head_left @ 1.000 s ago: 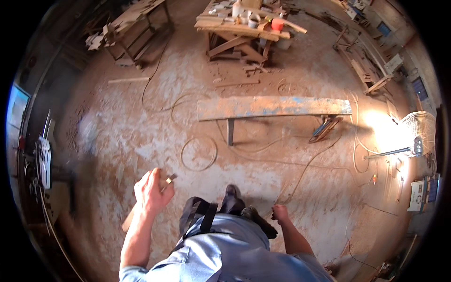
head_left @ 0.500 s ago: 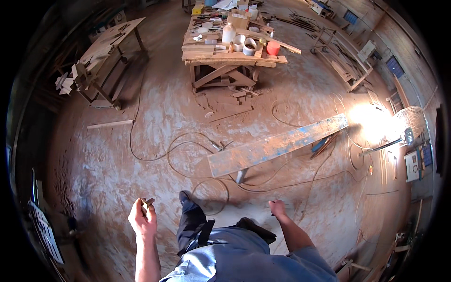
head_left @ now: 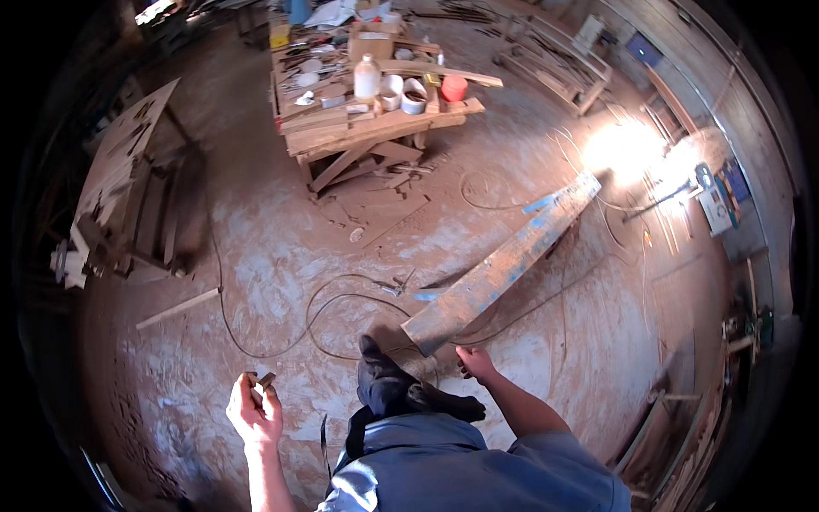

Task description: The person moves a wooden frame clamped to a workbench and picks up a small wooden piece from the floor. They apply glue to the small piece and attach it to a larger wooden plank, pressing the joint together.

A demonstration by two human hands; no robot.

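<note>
My left hand (head_left: 254,416) is raised at the lower left, its fingers closed around small brown wooden pieces (head_left: 263,384) that stick out past the fingertips. My right hand (head_left: 476,364) hangs ahead of my right side with the fingers curled in. Whatever it may hold is hidden. Closest to that hand is the near end of a long narrow bench (head_left: 503,266), its top scuffed with blue and rust-brown patches. A small gap seems to lie between hand and bench.
A cluttered wooden workbench (head_left: 375,130) stands ahead with a bottle, white tubs and a red container. A long table (head_left: 128,162) is at the left. Hoses (head_left: 311,320) loop over the dusty floor near my foot. A wood strip (head_left: 177,308) lies left; a bright lamp glares right.
My view has turned, and the narrow bench now appears steeper and closer to my right hand. My feet have shifted in a step. The left hand keeps its wooden pieces.
</note>
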